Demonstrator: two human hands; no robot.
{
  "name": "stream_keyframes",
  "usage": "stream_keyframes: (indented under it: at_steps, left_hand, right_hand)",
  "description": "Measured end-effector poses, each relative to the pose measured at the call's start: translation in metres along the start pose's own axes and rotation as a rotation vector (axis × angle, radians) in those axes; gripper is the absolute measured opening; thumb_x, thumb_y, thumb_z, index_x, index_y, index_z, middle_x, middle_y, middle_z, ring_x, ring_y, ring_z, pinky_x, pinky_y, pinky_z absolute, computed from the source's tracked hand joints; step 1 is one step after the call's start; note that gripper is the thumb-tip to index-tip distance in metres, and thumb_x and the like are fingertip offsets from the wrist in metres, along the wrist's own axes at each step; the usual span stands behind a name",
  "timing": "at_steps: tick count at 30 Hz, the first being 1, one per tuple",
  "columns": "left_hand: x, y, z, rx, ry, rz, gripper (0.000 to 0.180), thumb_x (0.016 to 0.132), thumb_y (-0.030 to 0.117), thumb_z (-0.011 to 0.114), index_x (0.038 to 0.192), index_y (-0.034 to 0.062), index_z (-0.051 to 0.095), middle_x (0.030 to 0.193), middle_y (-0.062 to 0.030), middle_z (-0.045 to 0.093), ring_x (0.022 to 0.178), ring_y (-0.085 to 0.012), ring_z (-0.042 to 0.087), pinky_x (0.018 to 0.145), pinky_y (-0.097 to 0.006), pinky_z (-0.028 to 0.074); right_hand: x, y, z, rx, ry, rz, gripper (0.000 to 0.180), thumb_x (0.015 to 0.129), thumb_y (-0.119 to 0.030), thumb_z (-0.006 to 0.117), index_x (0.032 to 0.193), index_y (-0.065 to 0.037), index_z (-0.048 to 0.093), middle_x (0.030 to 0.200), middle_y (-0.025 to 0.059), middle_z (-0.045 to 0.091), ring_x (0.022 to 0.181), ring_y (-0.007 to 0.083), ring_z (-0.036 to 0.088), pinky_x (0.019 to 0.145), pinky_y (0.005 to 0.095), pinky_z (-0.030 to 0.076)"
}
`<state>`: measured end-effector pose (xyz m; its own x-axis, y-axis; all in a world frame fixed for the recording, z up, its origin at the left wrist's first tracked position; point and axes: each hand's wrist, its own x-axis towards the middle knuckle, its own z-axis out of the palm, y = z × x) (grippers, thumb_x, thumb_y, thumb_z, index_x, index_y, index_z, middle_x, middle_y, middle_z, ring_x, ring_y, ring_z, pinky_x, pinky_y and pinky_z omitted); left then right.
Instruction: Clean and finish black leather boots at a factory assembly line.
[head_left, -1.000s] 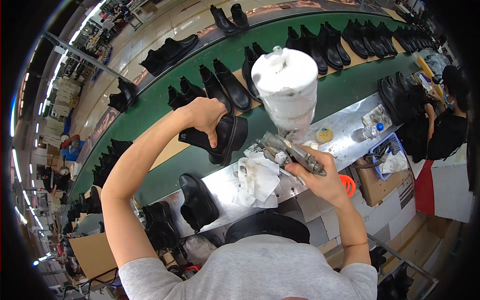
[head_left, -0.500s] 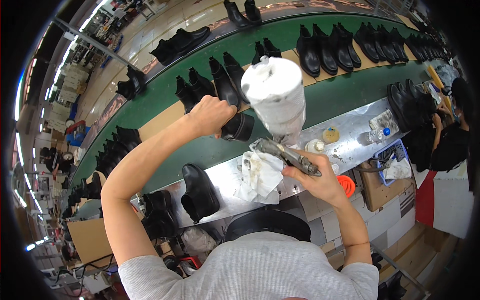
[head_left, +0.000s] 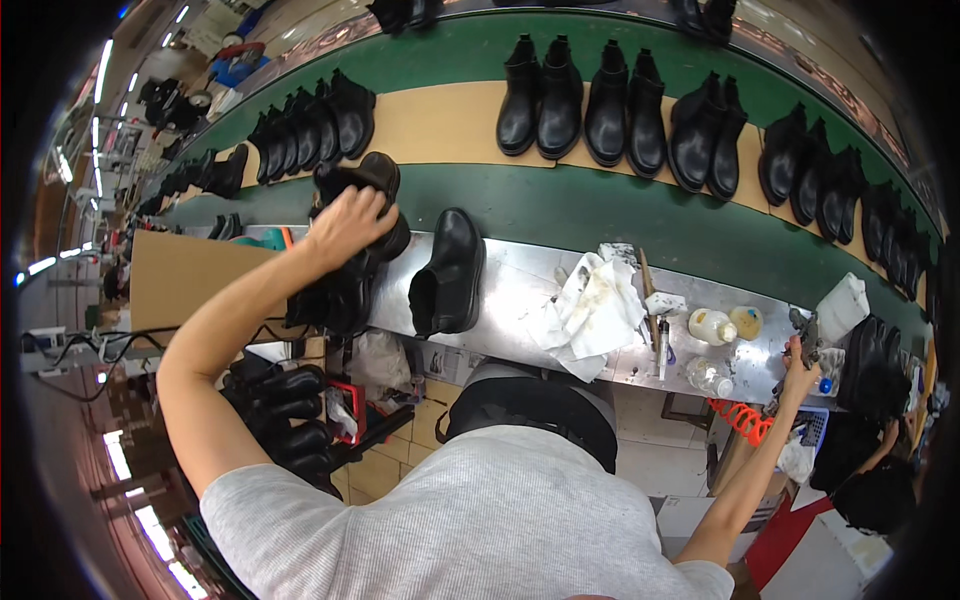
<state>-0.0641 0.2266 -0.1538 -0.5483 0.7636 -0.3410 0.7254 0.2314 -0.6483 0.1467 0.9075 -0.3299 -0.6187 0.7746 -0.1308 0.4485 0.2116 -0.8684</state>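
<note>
My left hand [head_left: 348, 222] grips a black ankle boot [head_left: 352, 262] by its upper part at the left end of the metal workbench [head_left: 520, 265]. A second black ankle boot [head_left: 450, 272] lies on its side just right of it on the bench. Far out at the right, my right hand [head_left: 798, 378] holds a spray gun [head_left: 806, 335] with a white cup [head_left: 842, 304] over the bench's right end.
A stained white rag [head_left: 597, 305], small bottles [head_left: 712, 326] and brushes lie on the bench. Behind runs a green conveyor [head_left: 600, 210] lined with black boots [head_left: 610, 105]. An orange coiled hose [head_left: 745, 420] hangs at right; more boots [head_left: 285, 400] sit low left beside a cardboard sheet [head_left: 190, 280].
My left hand has carried the boot away from the spray gun to the bench's left end. My right hand has swung the spray gun out to the far right.
</note>
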Motion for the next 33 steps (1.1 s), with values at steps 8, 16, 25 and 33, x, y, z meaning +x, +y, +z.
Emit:
stream_keyframes:
  at_steps: [8,16,25,33]
  left_hand:
    - [-0.078,0.169,0.049,-0.133,-0.089,0.102,0.043,0.077,0.021,0.053,0.117,0.0055,0.056,0.101,-0.0120,0.053,0.097,-0.0248,0.047,0.086,-0.039,0.037]
    - [-0.058,0.147,0.014,-1.223,-0.050,-1.335,0.052,0.067,0.029,0.072,0.098,-0.0107,0.057,0.095,-0.0233,0.061,0.090,-0.0359,0.060,0.080,-0.038,0.047]
    - [-0.007,0.159,0.080,-1.429,-0.322,-1.473,0.045,0.066,0.032,0.076,0.094,-0.0022,0.067,0.094,-0.0230,0.066,0.094,-0.0360,0.063,0.080,-0.040,0.050]
    - [-0.100,0.156,0.157,-3.105,0.668,-0.793,0.038,0.096,0.020,0.037,0.118,-0.0052,0.054,0.107,-0.0143,0.064,0.093,-0.0259,0.065,0.085,-0.037,0.053]
  right_hand:
    - [0.008,0.069,0.024,0.150,-0.154,0.168,0.035,0.083,-0.028,0.070,0.108,-0.005,0.061,0.100,0.0033,0.065,0.087,0.0144,0.062,0.073,0.0302,0.048]
    - [0.003,0.080,0.015,0.459,-0.222,0.434,0.031,0.083,-0.027,0.070,0.103,-0.005,0.062,0.091,0.0044,0.065,0.084,0.0161,0.061,0.072,0.0300,0.048]
    - [-0.061,0.064,-0.038,-0.109,0.216,0.225,0.051,0.083,-0.028,0.069,0.121,0.002,0.053,0.112,0.0143,0.061,0.098,0.0177,0.059,0.085,0.0288,0.046]
    - [-0.198,-0.153,0.120,0.050,0.210,-0.362,0.029,0.091,-0.009,0.056,0.117,0.005,0.055,0.112,0.0120,0.060,0.101,0.0176,0.057,0.090,0.0298,0.045]
